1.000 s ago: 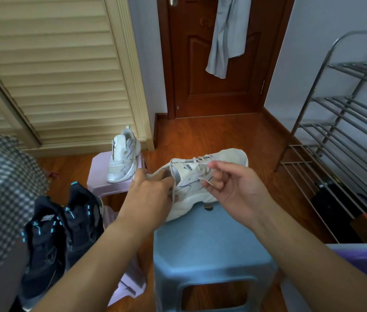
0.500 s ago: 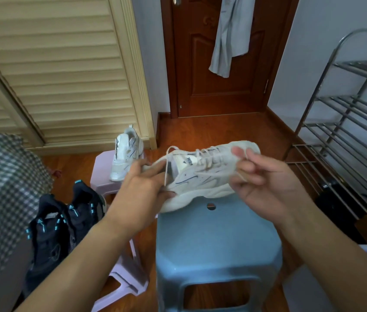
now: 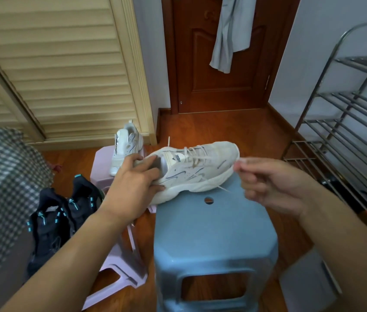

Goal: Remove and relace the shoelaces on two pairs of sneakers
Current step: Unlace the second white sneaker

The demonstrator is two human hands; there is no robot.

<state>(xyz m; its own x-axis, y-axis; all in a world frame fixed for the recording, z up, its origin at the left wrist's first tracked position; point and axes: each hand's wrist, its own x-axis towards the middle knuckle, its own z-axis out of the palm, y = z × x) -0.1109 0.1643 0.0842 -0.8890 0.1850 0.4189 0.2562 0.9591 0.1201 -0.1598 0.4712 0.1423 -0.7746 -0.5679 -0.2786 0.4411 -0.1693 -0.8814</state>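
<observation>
Sneaker (image 3: 191, 170): white, lying on the far edge of the blue stool (image 3: 211, 233), long axis running left to right, toe toward your right.
Left hand (image 3: 133, 188): your fingers curl round the heel and collar, pinning the shoe down.
Right hand (image 3: 270, 183): just off the toe, thumb and fingertips pinching a lace end (blurred, so the grip is a judgement).
Lace (image 3: 202, 157): runs from the eyelets toward your right hand, which is nearer the free end.
Pull direction: rightward, away from the tongue, along the shoe's length.
</observation>
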